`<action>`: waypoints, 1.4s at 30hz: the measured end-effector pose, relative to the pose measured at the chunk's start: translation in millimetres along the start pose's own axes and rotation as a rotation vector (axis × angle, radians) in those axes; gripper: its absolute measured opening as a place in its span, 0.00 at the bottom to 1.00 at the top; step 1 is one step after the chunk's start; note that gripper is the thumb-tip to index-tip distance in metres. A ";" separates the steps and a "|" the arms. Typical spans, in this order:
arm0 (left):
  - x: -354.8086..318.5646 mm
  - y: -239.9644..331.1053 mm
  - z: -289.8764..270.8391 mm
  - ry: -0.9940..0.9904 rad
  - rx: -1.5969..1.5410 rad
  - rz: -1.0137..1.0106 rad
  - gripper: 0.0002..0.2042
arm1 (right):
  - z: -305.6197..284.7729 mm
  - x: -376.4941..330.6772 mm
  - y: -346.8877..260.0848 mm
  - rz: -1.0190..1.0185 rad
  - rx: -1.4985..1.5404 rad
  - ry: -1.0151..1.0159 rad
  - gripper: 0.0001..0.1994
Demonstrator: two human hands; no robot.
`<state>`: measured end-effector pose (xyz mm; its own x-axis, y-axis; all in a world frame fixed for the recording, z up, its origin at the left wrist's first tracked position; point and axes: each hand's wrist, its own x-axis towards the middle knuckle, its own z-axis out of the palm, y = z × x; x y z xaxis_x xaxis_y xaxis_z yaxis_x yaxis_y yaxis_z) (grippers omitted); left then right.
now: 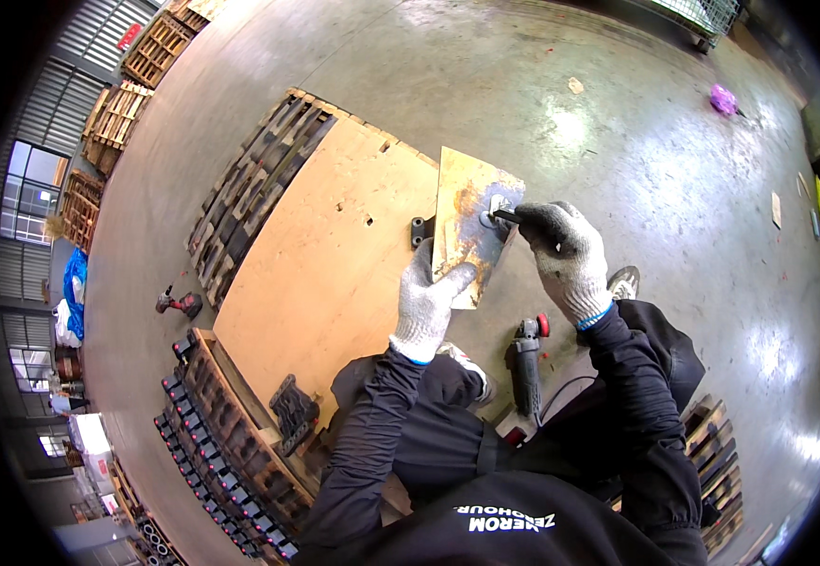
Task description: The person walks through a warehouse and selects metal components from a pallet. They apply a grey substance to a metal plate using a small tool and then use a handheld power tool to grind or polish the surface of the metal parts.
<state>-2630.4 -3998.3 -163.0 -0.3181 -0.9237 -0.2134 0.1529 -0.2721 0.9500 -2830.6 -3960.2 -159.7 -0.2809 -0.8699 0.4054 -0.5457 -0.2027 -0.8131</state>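
My left hand (429, 300), in a grey-white knit glove, grips the near left edge of a thin tan board (460, 208), thumb on its face. The board is tilted up and carries a grey-brown smeared area with a whitish patch (498, 203). My right hand (568, 259), gloved with dark fingertips, is closed around a slim black stick-like tool (507, 216). The tool's tip is at the whitish patch; I cannot tell its exact kind. Just left of the board, a small dark part with round holes (418, 231) lies on a plywood sheet (306, 255).
The plywood rests on wooden pallets (254, 189). An angle grinder (526, 368) with a red disc lies before me, its cord trailing right. A dark cast part (294, 410) sits at the plywood's near edge. A red-black cordless drill (180, 303) stands on the floor, left.
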 end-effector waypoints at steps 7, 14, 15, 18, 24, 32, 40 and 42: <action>0.9 -4.0 -2.9 0.000 0.022 0.015 0.17 | 5.5 1.2 1.4 -0.057 -0.034 0.109 0.09; -0.1 -1.2 -1.2 0.029 0.029 0.020 0.17 | 4.3 -3.8 -7.1 -0.167 -0.105 -0.030 0.13; -0.7 -1.0 -2.0 0.027 0.014 0.011 0.17 | 6.0 -4.0 -5.3 -0.189 -0.128 -0.019 0.13; -0.5 0.2 -1.8 0.012 0.020 0.002 0.17 | 5.6 -1.9 0.3 -0.219 -0.188 0.057 0.13; 0.3 -4.2 -6.6 0.019 0.051 0.015 0.18 | 11.0 -1.6 -3.1 -0.172 -0.171 0.021 0.11; 1.0 -5.1 -4.3 0.019 0.130 0.046 0.17 | 8.3 5.4 4.7 -0.176 -0.159 0.112 0.11; 1.5 -10.5 -3.7 0.030 0.068 0.061 0.17 | 7.8 6.2 7.9 -0.156 -0.134 0.138 0.11; 1.1 -9.2 -6.0 0.039 0.087 0.078 0.18 | 10.8 -0.7 1.2 -0.157 -0.179 0.059 0.11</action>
<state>-2626.5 -3998.4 -173.3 -0.2713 -0.9515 -0.1451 0.0934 -0.1761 0.9799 -2822.5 -3964.7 -165.5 -0.2245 -0.8054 0.5485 -0.7159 -0.2456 -0.6536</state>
